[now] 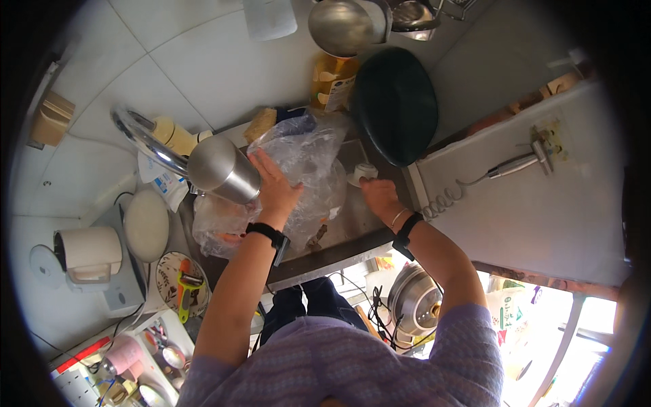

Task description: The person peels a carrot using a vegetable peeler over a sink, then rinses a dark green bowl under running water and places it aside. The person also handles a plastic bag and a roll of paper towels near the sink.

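My left hand [274, 185] lies against a stainless steel cup [224, 170] near the curved faucet [147, 140], with its thumb spread; whether it grips the cup is unclear. Clear plastic bags [310, 163] lie in the metal sink [351, 224] beside and under this hand. One bag at the left has something orange inside. My right hand [379, 196] has its fingers curled at a small white object [363, 173] at the sink's right side, perhaps a drain strainer or lid. A brown scrap [319, 235] lies near the sink's front.
A dark green basin [396, 107] leans at the back right, beside a yellow bottle [330, 84]. A patterned plate [164, 274] with a carrot [183, 277] and a green-handled peeler [187, 295] stands left. A coiled hose [442, 201] runs at the right.
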The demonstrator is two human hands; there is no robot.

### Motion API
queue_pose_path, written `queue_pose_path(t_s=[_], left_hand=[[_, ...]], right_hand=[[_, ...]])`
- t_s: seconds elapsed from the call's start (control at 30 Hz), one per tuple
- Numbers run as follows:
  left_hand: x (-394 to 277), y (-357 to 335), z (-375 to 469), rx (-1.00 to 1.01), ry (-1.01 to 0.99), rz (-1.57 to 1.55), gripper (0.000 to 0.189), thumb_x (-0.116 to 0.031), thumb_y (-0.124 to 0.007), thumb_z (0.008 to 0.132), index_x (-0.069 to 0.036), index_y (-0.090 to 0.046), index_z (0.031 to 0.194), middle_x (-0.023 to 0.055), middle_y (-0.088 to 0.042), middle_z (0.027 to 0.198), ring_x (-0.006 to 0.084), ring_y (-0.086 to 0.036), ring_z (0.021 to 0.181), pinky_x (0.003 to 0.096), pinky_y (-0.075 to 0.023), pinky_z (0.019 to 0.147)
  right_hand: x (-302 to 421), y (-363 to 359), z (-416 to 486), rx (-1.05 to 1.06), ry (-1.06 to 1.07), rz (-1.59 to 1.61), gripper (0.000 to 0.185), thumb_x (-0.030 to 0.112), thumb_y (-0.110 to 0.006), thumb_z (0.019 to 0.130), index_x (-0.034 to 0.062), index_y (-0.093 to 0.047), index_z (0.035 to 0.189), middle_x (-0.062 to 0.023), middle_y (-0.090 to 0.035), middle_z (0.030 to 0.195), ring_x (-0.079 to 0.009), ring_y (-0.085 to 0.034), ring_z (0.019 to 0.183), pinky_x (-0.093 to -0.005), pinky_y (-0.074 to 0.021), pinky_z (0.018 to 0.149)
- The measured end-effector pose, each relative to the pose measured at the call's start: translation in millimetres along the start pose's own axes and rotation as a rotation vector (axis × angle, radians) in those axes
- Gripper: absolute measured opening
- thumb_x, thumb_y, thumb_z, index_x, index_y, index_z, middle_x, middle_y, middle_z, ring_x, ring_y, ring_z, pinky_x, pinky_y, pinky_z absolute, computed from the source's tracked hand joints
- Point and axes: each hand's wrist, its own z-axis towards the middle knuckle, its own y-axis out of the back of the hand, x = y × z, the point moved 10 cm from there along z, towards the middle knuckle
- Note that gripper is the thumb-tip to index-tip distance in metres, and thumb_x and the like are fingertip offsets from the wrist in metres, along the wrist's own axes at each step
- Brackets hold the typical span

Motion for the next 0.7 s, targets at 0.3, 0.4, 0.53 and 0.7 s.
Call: queue_pose_path(t_s=[0.3,0.4,0.53,0.7], left_hand=[[144,-40,81,0.216,0.152,0.309,0.068,-0.031,-0.074,0.087,0.004,-0.049,0.14,0.0253,-0.069,0.122,0.0407,-0.065,0.117,0.0468,-0.0515,0.099],[168,15,88,-0.182,0.049,0.035,0.055,-0.034,-0.069,0.09,0.0,-0.06,0.131,0.0182,-0.073,0.116,0.0361,-0.068,0.11,0.0464,-0.0517,0.095],[181,80,54,-0.636,-0.074,-0.281,0.041,-0.033,-0.068,0.092,-0.003,-0.07,0.12,0.0114,-0.075,0.11,0.0294,-0.071,0.098,0.044,-0.053,0.087],[183,88,43,-0.505,0.134,-0.93,0.049,-0.008,-0.078,0.084,0.005,-0.063,0.128,0.0121,-0.072,0.121,0.0225,-0.068,0.106,0.036,-0.0512,0.092]], right_hand=[[-76,-9,-43,-0.088,-0.468,0.65,0.017,0.021,-0.075,0.08,0.0056,-0.069,0.084,-0.0189,-0.073,0.09,-0.0327,-0.072,0.083,-0.0422,-0.0603,0.076],[-75,-59,-64,0.159,-0.768,1.49,0.018,0.018,-0.079,0.084,0.0046,-0.067,0.086,-0.0123,-0.069,0.087,-0.0238,-0.07,0.081,-0.0345,-0.0617,0.073],[-56,-57,-70,0.211,-0.787,1.862,0.017,0.01,-0.077,0.09,0.0019,-0.066,0.099,-0.006,-0.064,0.09,-0.0171,-0.067,0.082,-0.0284,-0.0627,0.078],[-31,-41,-66,0.187,-0.719,2.105,0.014,0.005,-0.074,0.093,-0.0006,-0.066,0.103,-0.0076,-0.066,0.099,-0.0181,-0.067,0.092,-0.0271,-0.0604,0.088]])
